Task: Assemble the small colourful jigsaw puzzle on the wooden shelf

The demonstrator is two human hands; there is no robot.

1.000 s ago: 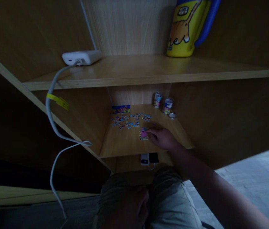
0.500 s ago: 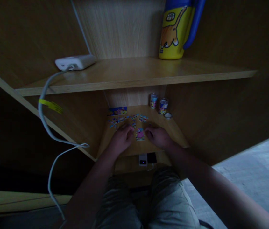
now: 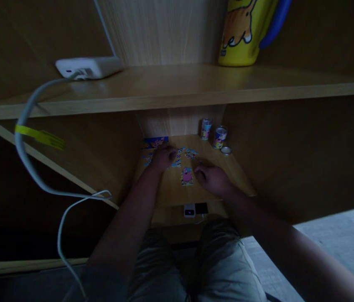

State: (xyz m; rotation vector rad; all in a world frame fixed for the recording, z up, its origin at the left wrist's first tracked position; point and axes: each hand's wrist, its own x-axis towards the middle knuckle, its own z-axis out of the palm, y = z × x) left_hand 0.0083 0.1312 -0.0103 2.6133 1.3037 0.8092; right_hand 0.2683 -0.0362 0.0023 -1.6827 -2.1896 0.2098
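Observation:
A partly joined jigsaw puzzle (image 3: 187, 176) with a pink cartoon figure lies on the lower shelf between my hands. My left hand (image 3: 164, 157) is over the loose puzzle pieces (image 3: 191, 153) behind it, fingers curled and thumb close to them; it covers some pieces. To the right of the joined puzzle, my right hand (image 3: 213, 178) hovers just above the board with its fingers bent into a pinch. Dim light hides what, if anything, is between the fingertips of either hand. A blue picture card (image 3: 155, 141) lies at the back left, partly behind my left hand.
Two small printed cans (image 3: 220, 137) stand at the back right, with a round lid (image 3: 226, 150) beside them. The upper shelf (image 3: 170, 90) overhangs, bearing a yellow mug (image 3: 238, 37) and a white power adapter (image 3: 90, 67). Its cable (image 3: 27, 155) hangs left. Below sits a small white device (image 3: 189, 210).
My left hand has moved away from the joined puzzle, back and slightly upward in view, over the loose pieces. My right hand stays beside the puzzle. The camera has come closer to the upper shelf.

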